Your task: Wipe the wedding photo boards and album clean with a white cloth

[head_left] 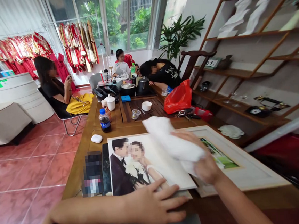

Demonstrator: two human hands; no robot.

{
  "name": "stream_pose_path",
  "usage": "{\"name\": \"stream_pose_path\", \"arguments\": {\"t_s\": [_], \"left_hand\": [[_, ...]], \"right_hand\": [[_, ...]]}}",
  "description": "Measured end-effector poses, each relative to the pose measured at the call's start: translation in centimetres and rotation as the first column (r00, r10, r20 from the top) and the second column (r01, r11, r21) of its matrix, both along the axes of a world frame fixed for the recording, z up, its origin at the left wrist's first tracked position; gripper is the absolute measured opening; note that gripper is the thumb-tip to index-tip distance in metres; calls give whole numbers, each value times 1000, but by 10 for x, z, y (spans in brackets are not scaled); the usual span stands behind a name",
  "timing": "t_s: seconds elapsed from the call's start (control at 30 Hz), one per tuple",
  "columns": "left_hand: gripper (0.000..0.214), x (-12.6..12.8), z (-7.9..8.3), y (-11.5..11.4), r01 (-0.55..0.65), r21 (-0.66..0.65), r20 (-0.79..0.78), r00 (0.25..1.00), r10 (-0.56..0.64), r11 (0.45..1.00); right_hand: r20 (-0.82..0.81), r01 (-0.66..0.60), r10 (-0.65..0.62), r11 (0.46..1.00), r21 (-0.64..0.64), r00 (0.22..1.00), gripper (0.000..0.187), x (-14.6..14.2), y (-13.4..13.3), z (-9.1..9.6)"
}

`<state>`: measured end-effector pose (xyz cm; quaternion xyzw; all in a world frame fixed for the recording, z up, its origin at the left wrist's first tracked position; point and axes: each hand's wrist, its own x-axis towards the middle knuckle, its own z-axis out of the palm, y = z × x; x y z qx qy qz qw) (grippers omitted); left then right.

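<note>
A large wedding photo print (pixel 145 161) lies flat on the wooden table (pixel 78 163), overlapping a white picture frame (pixel 251 169) to its right. My left hand (pixel 155 205) rests flat on the print's near edge, fingers stretched out. Over the print's right side, my right hand (pixel 203 163) is closed on a white cloth (pixel 171 139) that sticks up and away from it.
A dark soda bottle (pixel 104 120), a white earbud case (pixel 96 138), cups, a tea set and a red plastic bag (pixel 178 97) sit farther along the table. Three people sit at its far end. Wooden shelves line the right wall. Red garments hang at the back left.
</note>
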<state>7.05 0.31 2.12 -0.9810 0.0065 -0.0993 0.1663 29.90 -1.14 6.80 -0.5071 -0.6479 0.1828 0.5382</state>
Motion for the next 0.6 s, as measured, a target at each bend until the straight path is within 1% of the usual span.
{"name": "stream_pose_path", "arguments": {"t_s": [0.03, 0.07, 0.1, 0.13, 0.17, 0.2, 0.23, 0.27, 0.33, 0.4, 0.5, 0.6], "left_hand": [[36, 0, -1, -2, -6, 12, 17, 1000, 5, 1000], [37, 0, 0, -4, -11, 18, 34, 999, 10, 1000], [37, 0, 2, -4, -19, 15, 46, 999, 18, 1000], [36, -1, 5, -4, -27, 1, 49, 998, 27, 1000], [36, -2, 10, -2, -35, -25, 45, 998, 36, 999], [38, -4, 15, 2, -57, -57, 17, 998, 58, 997], [40, -6, 22, 7, -64, -88, -1, 998, 64, 994], [41, -9, 28, 13, -79, -128, 2, 997, 80, 989], [35, -18, 38, 27, -133, -193, -3, 991, 135, 972], [32, -30, 42, 39, -238, -228, -26, 971, 239, 944], [36, -49, 40, 49, -392, -286, 8, 912, 411, 874], [56, -65, 33, 51, -521, -351, 26, 825, 564, 778]], "right_hand": [[63, -111, 112, 994, -9, 992, 45, -7, 27, 1], [166, -244, 249, 969, -48, 954, 45, -14, 50, 0], [386, -380, 387, 920, -99, 837, 48, -20, 67, -1], [510, -410, 415, 903, -130, 754, 50, -25, 80, -2], [614, -438, 441, 883, -166, 654, 55, -28, 87, -2], [678, -445, 443, 876, -186, 587, 58, -30, 91, -2], [700, -443, 441, 875, -197, 561, 60, -31, 93, -1], [700, -444, 450, 872, -208, 555, 60, -30, 94, 1], [667, -459, 481, 859, -228, 569, 57, -25, 96, 2], [630, -480, 507, 846, -232, 589, 52, -18, 100, -1], [621, -484, 490, 853, -197, 612, 49, -6, 104, -10], [642, -421, 420, 892, -164, 642, 50, 3, 102, -17]]}}
